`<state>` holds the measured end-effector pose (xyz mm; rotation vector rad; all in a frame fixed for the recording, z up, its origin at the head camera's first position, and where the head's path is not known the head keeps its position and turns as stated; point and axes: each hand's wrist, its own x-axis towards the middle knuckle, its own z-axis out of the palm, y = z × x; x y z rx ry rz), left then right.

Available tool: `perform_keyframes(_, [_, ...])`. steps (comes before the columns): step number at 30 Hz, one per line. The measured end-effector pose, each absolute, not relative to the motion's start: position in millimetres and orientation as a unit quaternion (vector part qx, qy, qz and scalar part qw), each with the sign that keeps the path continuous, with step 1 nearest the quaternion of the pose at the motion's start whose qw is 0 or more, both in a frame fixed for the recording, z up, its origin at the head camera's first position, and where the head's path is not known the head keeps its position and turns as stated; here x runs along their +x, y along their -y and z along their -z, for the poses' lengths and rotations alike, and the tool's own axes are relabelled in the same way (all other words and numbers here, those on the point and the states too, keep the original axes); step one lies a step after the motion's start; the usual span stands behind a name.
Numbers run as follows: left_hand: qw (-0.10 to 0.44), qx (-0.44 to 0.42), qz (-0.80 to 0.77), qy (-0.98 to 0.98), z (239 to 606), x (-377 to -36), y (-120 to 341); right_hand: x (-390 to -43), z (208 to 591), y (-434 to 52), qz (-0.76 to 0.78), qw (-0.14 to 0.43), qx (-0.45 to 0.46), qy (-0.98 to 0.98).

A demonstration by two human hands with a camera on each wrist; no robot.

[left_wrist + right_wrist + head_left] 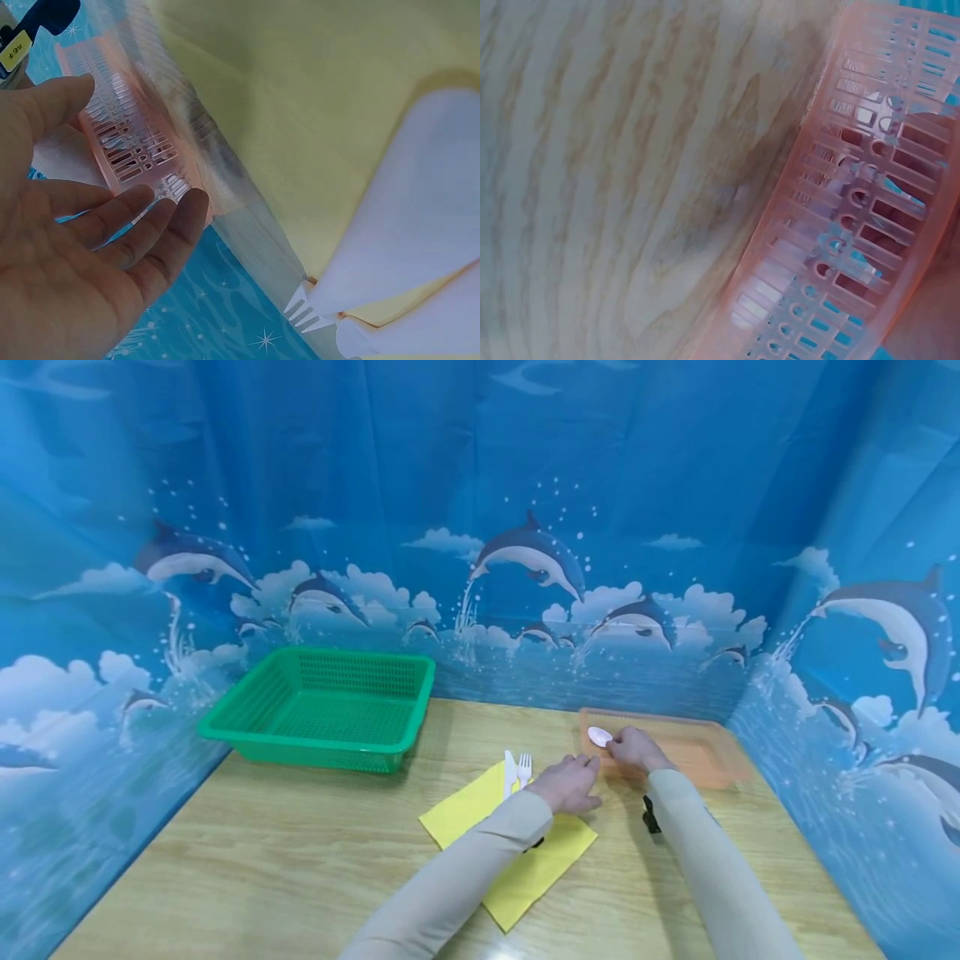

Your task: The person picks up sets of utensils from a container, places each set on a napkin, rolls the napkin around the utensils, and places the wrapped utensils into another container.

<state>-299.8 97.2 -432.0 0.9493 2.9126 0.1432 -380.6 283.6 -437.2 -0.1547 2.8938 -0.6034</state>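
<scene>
The right grip pinches a white spoon; the left grip is loosely spread. A yellow label begins "R", rest unclear.

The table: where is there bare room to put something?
Widest: tabletop in front of the green basket, left of the yellow cloth. Smaller: between green basket and orange basket, beyond the knife and fork. Crowded: around the left hand and the orange basket, where the right hand holds a spoon.
</scene>
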Motion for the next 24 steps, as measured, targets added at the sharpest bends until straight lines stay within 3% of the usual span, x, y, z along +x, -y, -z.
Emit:
perform_keyframes(6, [0.04,0.304,-0.057,-0.95,430.5,-299.9,-96.8,-380.7,436.9,-282.0,0.21,0.091,-0.052,-0.972])
perform_keyframes(14, [0.036,0.307,-0.054,-0.95,429.3,-298.0,-96.7,-381.8,438.0,-277.3,0.228,0.051,-0.054,-0.971])
perform_keyframes(24, [0.042,0.305,-0.052,-0.95,432.8,-298.5,-96.9,-379.1,439.2,-271.9,0.242,-0.092,-0.08,-0.963])
